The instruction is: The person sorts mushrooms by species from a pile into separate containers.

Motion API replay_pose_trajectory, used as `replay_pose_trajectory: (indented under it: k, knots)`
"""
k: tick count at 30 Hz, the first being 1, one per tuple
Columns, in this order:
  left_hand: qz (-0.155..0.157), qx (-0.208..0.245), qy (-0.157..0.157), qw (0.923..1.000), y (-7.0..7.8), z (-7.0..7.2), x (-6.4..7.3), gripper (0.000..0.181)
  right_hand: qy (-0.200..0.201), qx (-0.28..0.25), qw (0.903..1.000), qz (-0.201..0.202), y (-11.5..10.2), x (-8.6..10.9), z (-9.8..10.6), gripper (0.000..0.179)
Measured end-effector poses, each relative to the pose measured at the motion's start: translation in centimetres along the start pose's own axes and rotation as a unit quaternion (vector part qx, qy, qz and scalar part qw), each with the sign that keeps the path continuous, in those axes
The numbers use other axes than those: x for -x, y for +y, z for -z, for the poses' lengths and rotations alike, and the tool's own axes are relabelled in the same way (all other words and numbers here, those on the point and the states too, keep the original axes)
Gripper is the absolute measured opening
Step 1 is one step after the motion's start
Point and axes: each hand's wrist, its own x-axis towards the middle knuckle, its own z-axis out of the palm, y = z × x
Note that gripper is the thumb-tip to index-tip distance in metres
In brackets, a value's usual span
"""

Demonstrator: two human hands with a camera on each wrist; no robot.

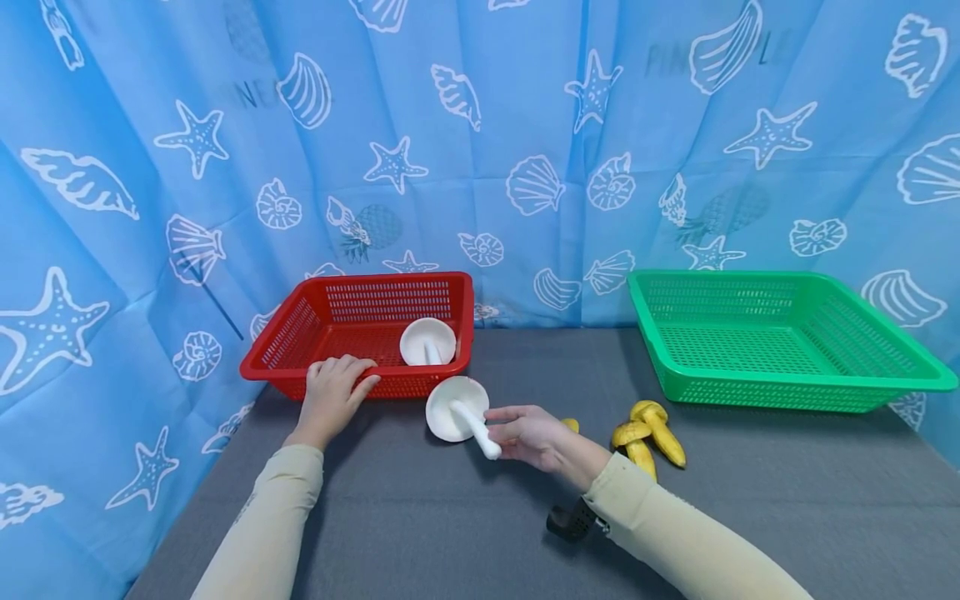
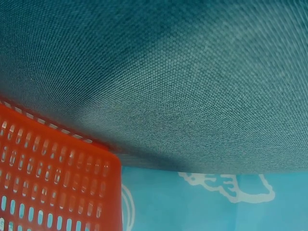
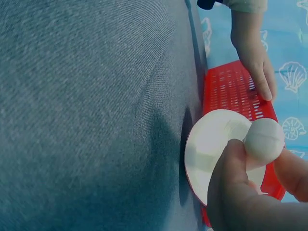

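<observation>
My right hand [image 1: 534,437] pinches the stem of a white toy mushroom [image 1: 448,410] between thumb and fingers. The mushroom's pale cap underside shows, just in front of the red basket [image 1: 300,367]. In the right wrist view, the rounded stem end [image 3: 264,139] sits between the fingertips, with the cap behind it. With its fingers over the front rim and its thumb on the near side, my left hand [image 1: 330,400] holds the red basket. Inside that basket, at its right end, lies another white mushroom [image 1: 422,337]. The left wrist view shows only basket, cloth and curtain.
Yellow mushrooms [image 1: 663,435] lie on the grey cloth [image 1: 420,533] to the right, one partly behind my right wrist. A green basket [image 1: 795,383] stands at the back right. A blue shell-print curtain [image 1: 480,158] hangs behind the table.
</observation>
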Motion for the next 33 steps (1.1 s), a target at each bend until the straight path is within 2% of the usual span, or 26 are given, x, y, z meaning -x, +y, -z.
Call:
replay_pose_trajectory:
  k: [12,19,33]
  knots:
    - [0.002,-0.005,-0.002,1.0,0.0,0.0,0.0,0.039,-0.011,0.001,0.9998,0.016,-0.5,1.0,-0.1,0.041]
    - [-0.009,-0.003,0.008,0.9999,-0.1,-0.1,0.1,0.037,-0.016,0.005,0.9995,0.025,-0.9,2.0,-0.1,0.038]
    - [-0.012,-0.003,0.019,0.9997,-0.2,-0.3,0.0,0.035,-0.059,0.008,0.997,0.05,-2.3,4.3,-0.1,0.039]
